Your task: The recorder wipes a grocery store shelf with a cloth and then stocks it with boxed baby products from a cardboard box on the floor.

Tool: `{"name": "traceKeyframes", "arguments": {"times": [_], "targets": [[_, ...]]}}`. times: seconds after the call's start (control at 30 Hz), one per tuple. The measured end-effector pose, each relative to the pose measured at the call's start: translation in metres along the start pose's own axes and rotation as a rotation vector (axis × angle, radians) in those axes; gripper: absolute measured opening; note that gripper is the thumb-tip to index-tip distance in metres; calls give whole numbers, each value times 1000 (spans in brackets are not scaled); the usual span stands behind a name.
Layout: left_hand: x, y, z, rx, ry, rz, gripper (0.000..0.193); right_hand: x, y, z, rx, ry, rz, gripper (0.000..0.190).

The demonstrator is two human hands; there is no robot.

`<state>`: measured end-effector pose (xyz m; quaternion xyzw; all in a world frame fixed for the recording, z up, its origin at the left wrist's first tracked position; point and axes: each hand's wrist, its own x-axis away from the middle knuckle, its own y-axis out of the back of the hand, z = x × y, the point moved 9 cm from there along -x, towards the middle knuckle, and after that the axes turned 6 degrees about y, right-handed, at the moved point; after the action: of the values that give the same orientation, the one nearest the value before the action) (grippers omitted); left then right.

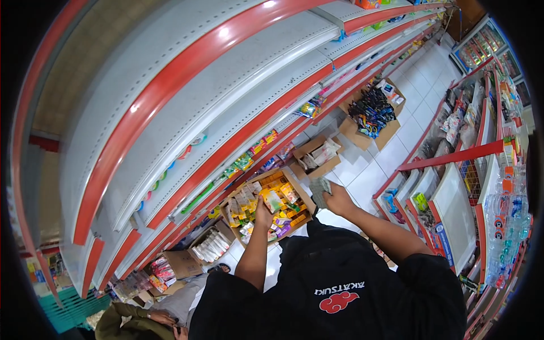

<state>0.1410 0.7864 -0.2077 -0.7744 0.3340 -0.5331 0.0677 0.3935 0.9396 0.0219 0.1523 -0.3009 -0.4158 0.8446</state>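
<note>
My left hand [264, 216] holds a yellow packaged product [272, 199] with a white and green front, above an open cardboard box [300, 192]. That box holds many small yellow, white and purple cartons and packets. My right hand [338, 199] grips a folded grey-green cloth [320, 192] just to the right of the box, over the white tiled floor. What the packaged product contains cannot be told.
Long white shelves with red edges [204, 38] run along the left. Further boxes stand on the floor, one with white packets [324, 154], one with dark sachets [372, 111]. Stocked shelves [450, 208] stand at right. Another person's hands [163, 318] show at lower left.
</note>
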Motion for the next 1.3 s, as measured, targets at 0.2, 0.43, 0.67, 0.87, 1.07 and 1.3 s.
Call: {"name": "traceKeyframes", "arguments": {"times": [0.2, 0.43, 0.67, 0.87, 1.07, 1.3], "targets": [[139, -134, -62, -302, 124, 313, 68, 5, -43, 151, 340, 672, -45, 67], [227, -185, -147, -49, 67, 487, 81, 79, -59, 237, 311, 1089, 56, 67], [230, -152, -172, -32, -58, 580, 60, 70, 2, 229, -594, 704, -154, 38], [288, -211, -167, 74, -189, 510, 58, 81, -31, 287, -426, 928, -136, 50], [285, -209, -237, 126, -532, 499, 50, 87, -42, 281, -714, 807, 54, 46], [323, -223, -248, 11, -539, 550, 58, 28, 2, 219, -461, 416, -321, 45]]}}
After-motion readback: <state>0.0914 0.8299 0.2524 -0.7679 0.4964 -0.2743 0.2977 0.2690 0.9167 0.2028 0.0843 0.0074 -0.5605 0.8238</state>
